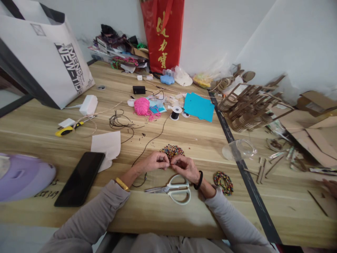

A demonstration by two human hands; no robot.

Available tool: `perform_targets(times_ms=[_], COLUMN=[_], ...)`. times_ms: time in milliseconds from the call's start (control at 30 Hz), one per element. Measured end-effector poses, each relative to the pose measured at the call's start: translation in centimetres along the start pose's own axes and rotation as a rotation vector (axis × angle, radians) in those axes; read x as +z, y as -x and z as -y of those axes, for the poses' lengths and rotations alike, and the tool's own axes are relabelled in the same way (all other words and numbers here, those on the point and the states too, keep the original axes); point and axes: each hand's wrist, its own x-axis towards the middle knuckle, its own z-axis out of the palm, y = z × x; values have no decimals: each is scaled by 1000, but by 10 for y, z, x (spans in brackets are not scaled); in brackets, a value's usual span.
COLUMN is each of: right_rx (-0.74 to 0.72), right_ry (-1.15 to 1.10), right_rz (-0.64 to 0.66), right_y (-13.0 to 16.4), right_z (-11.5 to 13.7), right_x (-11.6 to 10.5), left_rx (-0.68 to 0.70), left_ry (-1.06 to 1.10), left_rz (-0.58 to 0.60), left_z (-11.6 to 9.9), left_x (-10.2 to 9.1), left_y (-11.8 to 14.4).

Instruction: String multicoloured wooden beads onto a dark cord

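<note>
My left hand (155, 162) and my right hand (185, 167) meet fingertip to fingertip just in front of a pile of small coloured beads (172, 151). A thin black cord (150, 142) runs from my left fingers back to a black spool (175, 113). My left fingers pinch the cord; my right fingers pinch something tiny at its end, too small to make out. White-handled scissors (173, 189) lie on the wooden table (195, 140) just under my wrists. A finished beaded bracelet (223, 182) lies right of my right wrist.
A black phone (80, 178) and white paper (106, 146) lie at left, beside a lilac object (22, 175). Farther back are pink yarn (142, 106), blue paper (198, 106), a red bag (163, 33). A clear cup (239, 149), a cardboard model (247, 107), and another person's hand (330, 186) are at right.
</note>
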Motion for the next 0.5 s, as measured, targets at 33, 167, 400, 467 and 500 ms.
perform_targets(times_ms=[33,167,400,467,500], right_rx=[-1,-4,9,18,22], right_ry=[3,11,-16,-21,-21], right_rz=[3,11,2,3,3], right_y=[0,0,0,0,0], right_z=[0,0,-2,-2,-2], right_x=[0,0,-1,-1,-1], left_rx=[-1,-7,-9,-10,-9], left_ry=[3,3,-3,-1,-2], left_rz=[1,-4,-2,-3,-5], left_z=[0,0,0,0,0], left_x=[0,0,0,0,0], left_y=[0,0,0,0,0])
